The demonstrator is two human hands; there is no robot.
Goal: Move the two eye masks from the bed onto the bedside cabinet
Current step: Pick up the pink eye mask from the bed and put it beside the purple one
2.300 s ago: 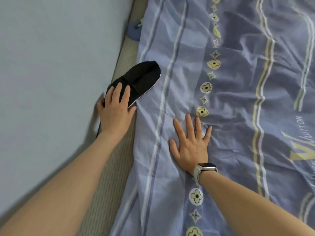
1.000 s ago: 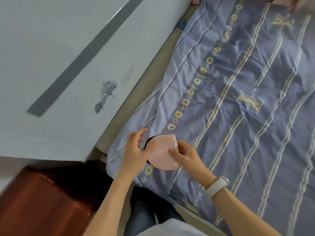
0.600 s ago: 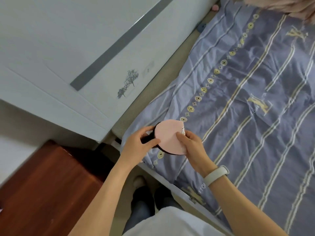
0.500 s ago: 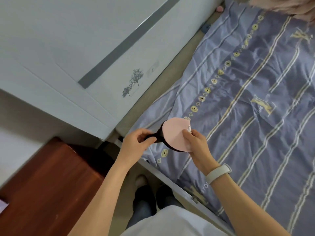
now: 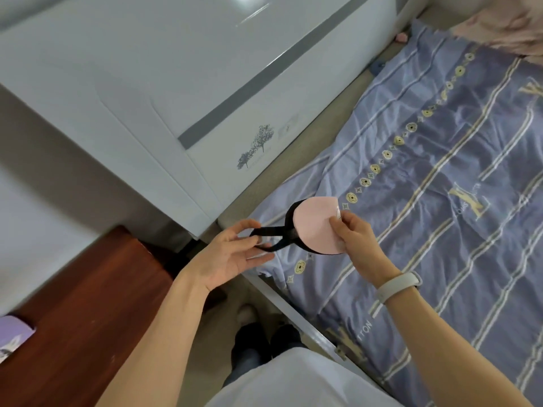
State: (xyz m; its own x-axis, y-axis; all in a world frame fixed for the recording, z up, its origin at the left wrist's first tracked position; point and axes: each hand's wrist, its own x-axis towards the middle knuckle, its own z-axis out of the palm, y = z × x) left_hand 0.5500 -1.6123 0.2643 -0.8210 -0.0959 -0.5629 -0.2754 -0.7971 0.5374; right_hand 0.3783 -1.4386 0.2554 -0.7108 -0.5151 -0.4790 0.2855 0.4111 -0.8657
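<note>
A folded eye mask (image 5: 314, 229), pink on the side facing me and black at its rim, hangs in the air over the near corner of the bed (image 5: 440, 201). My right hand (image 5: 354, 233) pinches its right edge. My left hand (image 5: 232, 255) is palm up with its fingers hooked through the mask's black strap (image 5: 271, 233). The reddish-brown bedside cabinet (image 5: 88, 318) is at the lower left, below and left of my left hand. I cannot tell whether a second mask lies folded inside this one.
A white headboard panel (image 5: 176, 83) with a grey stripe and a small tree print runs along the bed's left side. A purple object (image 5: 11, 339) lies on the cabinet's left edge. Pink fabric (image 5: 505, 27) sits at the far right of the bed. My feet (image 5: 264, 342) stand beside the bed frame.
The mask was picked up from beside the headboard and carried to the bed's near corner. My left hand has slid off the mask body onto the strap, drawing it out leftward.
</note>
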